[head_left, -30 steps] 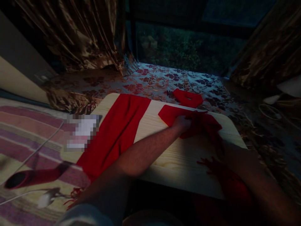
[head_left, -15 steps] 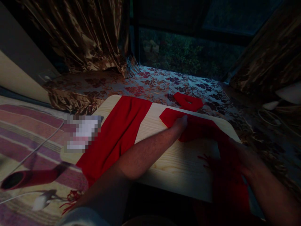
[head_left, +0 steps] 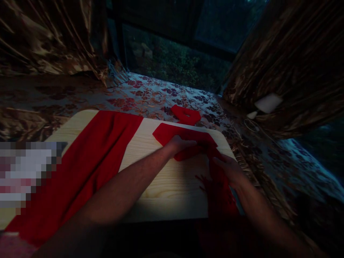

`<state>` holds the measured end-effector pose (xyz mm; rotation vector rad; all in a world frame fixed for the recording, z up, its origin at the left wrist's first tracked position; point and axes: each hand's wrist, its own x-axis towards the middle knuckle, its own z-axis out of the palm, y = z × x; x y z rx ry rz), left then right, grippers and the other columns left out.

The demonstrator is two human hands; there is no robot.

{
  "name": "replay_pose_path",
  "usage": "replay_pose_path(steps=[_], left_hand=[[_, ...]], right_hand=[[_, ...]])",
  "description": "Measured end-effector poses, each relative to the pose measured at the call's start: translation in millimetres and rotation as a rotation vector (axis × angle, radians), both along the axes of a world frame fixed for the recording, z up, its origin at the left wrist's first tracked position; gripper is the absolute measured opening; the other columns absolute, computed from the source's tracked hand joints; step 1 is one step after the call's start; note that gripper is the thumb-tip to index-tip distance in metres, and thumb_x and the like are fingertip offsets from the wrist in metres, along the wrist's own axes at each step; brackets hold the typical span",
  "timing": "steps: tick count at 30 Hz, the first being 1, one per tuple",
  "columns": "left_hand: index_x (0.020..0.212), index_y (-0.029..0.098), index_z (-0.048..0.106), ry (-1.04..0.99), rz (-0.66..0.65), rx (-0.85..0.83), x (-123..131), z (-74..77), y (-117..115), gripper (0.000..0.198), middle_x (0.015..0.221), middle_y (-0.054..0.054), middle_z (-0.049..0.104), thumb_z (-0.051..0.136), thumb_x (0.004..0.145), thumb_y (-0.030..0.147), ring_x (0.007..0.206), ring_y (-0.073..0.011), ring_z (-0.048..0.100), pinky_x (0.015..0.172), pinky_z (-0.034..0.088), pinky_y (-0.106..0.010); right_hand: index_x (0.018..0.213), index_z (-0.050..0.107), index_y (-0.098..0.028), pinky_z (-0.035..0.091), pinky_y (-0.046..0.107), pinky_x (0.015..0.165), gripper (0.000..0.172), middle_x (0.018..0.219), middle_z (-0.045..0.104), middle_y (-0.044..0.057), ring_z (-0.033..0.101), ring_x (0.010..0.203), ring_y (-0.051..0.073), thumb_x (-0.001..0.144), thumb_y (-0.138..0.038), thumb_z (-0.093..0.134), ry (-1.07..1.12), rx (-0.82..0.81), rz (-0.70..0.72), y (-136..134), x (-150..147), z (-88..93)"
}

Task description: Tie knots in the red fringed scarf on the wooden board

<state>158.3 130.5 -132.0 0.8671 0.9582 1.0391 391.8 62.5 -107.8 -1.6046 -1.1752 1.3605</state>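
The right hand (head_left: 228, 168) has moved nearer the left hand (head_left: 180, 144), its fingers clamped on the part-folded red scarf (head_left: 188, 132) on the table (head_left: 143, 143); left grip unclear. Folding seems underway; next calls for steady guiding.

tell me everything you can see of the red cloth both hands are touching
The red cloth looks like soft, plain fabric. Its folded part lies towards the far edge of the wooden table, with the left hand on it; a strip bends down towards the near edge and fades into shadow. The right hand touches that strip's right side. Thin fringe strands stick out to its left. Its lower end is indistinct.
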Motion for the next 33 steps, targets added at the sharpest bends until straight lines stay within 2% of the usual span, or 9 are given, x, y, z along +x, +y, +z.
replay_pose_path(steps=[3,6,10,16,18,21,25,29,33], left_hand=[[0.092,0.015,0.080,-0.118,-0.144,0.059,-5,-1.6,-2,0.046,0.096,-0.010,0.080,0.092,0.049,0.025,0.089,-0.0269,0.075,0.084,0.060,-0.038],[0.094,0.015,0.079,-0.094,-0.132,0.038,-7,-1.3,-2,0.048,0.099,-0.010,0.079,0.090,0.046,0.017,0.092,-0.0282,0.075,0.084,0.060,-0.039],[0.098,0.014,0.078,-0.021,-0.107,0.033,-7,-0.3,-3,0.053,0.103,-0.013,0.079,0.087,0.046,0.015,0.096,-0.0300,0.074,0.083,0.061,-0.040],[0.106,0.014,0.077,-0.139,-0.149,0.099,-7,-5.0,-3,0.059,0.113,-0.013,0.077,0.087,0.048,0.019,0.103,-0.0286,0.074,0.095,0.057,-0.041],[0.106,0.014,0.077,-0.139,-0.116,0.119,-6,-7.1,-3,0.059,0.112,-0.013,0.077,0.086,0.049,0.019,0.105,-0.0305,0.073,0.098,0.056,-0.043],[0.104,0.013,0.077,-0.077,-0.034,0.146,-2,-10.8,-2,0.052,0.110,-0.012,0.078,0.082,0.052,0.020,0.105,-0.0328,0.072,0.098,0.056,-0.045],[0.098,0.011,0.077,0.093,0.071,0.177,1,-15.2,1,0.040,0.103,-0.012,0.079,0.075,0.058,0.020,0.097,-0.0316,0.074,0.090,0.058,-0.043],[0.092,0.011,0.076,0.389,0.095,0.235,1,-7.8,0,0.029,0.092,-0.011,0.079,0.072,0.065,0.021,0.088,-0.0280,0.074,0.081,0.059,-0.038],[0.098,0.011,0.074,0.535,0.062,0.262,0,9.9,-6,0.034,0.096,-0.011,0.078,0.077,0.065,0.022,0.089,-0.0254,0.073,0.079,0.058,-0.035]], right_hand=[[0.105,0.070,-0.018,0.058,0.038,0.068,0.050,0.085,0.076,0.005,0.071,0.072,0.025,0.069,-0.052,0.078,-0.124,0.090,-0.058,9,3,-1.8],[0.094,0.070,-0.018,0.053,0.033,0.064,0.043,0.078,0.073,0.003,0.066,0.069,0.022,0.073,-0.055,0.073,-0.312,0.242,-0.105,17,4,5.5],[0.090,0.067,-0.019,0.048,0.031,0.064,0.037,0.075,0.068,0.001,0.059,0.067,0.018,0.078,-0.054,0.064,-0.392,0.387,-0.154,30,-5,25.7],[0.083,0.060,-0.020,0.041,0.028,0.067,0.025,0.073,0.060,-0.001,0.053,0.071,0.016,0.084,-0.044,0.054,-0.574,0.613,-0.095,45,-23,54.0],[0.076,0.057,-0.020,0.037,0.027,0.065,0.026,0.069,0.057,-0.001,0.050,0.068,0.016,0.086,-0.043,0.053,-0.696,0.626,-0.024,39,-28,62.0],[0.071,0.054,-0.020,0.029,0.027,0.060,0.028,0.065,0.055,-0.001,0.047,0.062,0.014,0.089,-0.042,0.055,-0.894,0.553,0.232,18,-36,69.4],[0.076,0.058,-0.019,0.023,0.029,0.058,0.018,0.069,0.060,0.002,0.048,0.062,0.013,0.088,-0.032,0.059,-1.034,0.387,0.517,-13,-49,58.0],[0.070,0.056,-0.018,0.026,0.028,0.057,0.025,0.068,0.061,0.004,0.052,0.062,0.014,0.092,-0.029,0.052,-0.866,0.326,0.549,-17,-60,28.5],[0.070,0.057,-0.019,0.038,0.027,0.052,0.026,0.064,0.060,0.001,0.056,0.057,0.015,0.089,-0.037,0.057,-0.298,0.099,0.334,-5,-73,7.6]])
